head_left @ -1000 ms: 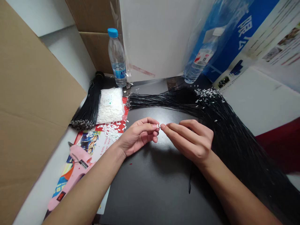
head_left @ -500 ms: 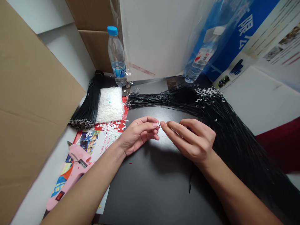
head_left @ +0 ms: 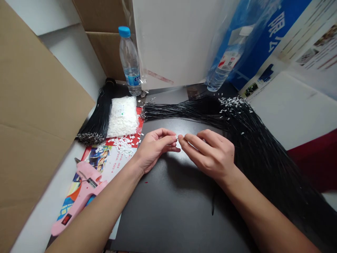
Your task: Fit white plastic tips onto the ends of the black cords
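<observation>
My left hand (head_left: 155,149) is closed in a pinch, thumb against forefinger, above the dark table. A tiny white connector housing (head_left: 176,138) shows at its fingertips, mostly covered. Facing it, fingertips almost touching, my right hand (head_left: 210,151) is pinched too. What sits in that pinch is largely hidden; a loop of thin black wire (head_left: 212,207) shows below that wrist. Behind both hands lies a bundle of black wires (head_left: 173,111) with metal ends at its left. Loose white housings (head_left: 123,144) are scattered left of my left hand.
A bag of white pieces (head_left: 123,117) lies by another wire bundle (head_left: 101,112). A pink glue gun (head_left: 84,186) rests on printed paper at left. Two water bottles, one blue-capped (head_left: 131,66), one white-capped (head_left: 228,61), stand behind. Many wires with white ends (head_left: 263,158) cover the right side.
My right hand has shifted slightly left and up, and the fingertips of both hands are closer together. Less of the white housing shows now.
</observation>
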{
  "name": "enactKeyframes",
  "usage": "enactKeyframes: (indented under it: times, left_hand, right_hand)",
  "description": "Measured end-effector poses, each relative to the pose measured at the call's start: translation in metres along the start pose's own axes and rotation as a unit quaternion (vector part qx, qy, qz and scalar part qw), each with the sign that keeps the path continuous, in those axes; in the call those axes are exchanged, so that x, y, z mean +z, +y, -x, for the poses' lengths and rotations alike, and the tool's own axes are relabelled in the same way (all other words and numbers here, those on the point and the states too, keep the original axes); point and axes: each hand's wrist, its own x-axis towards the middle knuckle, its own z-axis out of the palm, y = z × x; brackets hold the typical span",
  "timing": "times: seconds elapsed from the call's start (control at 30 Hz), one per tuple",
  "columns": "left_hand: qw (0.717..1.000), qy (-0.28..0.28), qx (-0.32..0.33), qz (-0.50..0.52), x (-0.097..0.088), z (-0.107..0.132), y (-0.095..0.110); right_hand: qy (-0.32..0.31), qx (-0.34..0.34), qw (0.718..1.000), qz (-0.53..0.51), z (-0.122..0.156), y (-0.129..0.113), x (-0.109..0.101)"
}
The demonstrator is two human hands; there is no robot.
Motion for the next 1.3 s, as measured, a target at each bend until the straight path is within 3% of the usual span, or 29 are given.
enactKeyframes:
  times: [0.63,0.83,0.97,1.1,1.3]
  left_hand:
    - [0.999,0.039,0.019,0.006,0.004,0.001,0.000]
    - [0.999,0.017,0.028,-0.013,-0.001,-0.001,-0.003]
    - [0.998,0.021,0.047,-0.036,-0.005,-0.004,-0.005]
    - [0.992,0.030,0.075,-0.099,-0.005,-0.005,-0.005]
    - [0.977,0.025,0.120,-0.173,-0.003,-0.004,-0.005]
  right_hand:
    - [-0.013,-0.014,1.000,-0.002,0.002,-0.005,0.006]
    - [-0.013,0.011,0.999,-0.032,0.003,-0.006,0.008]
    - [-0.035,0.115,0.990,-0.075,0.006,-0.010,0.013]
    - [-0.076,0.267,0.941,-0.193,0.012,-0.014,0.017]
    - [-0.106,0.356,0.879,-0.298,0.011,-0.015,0.017]
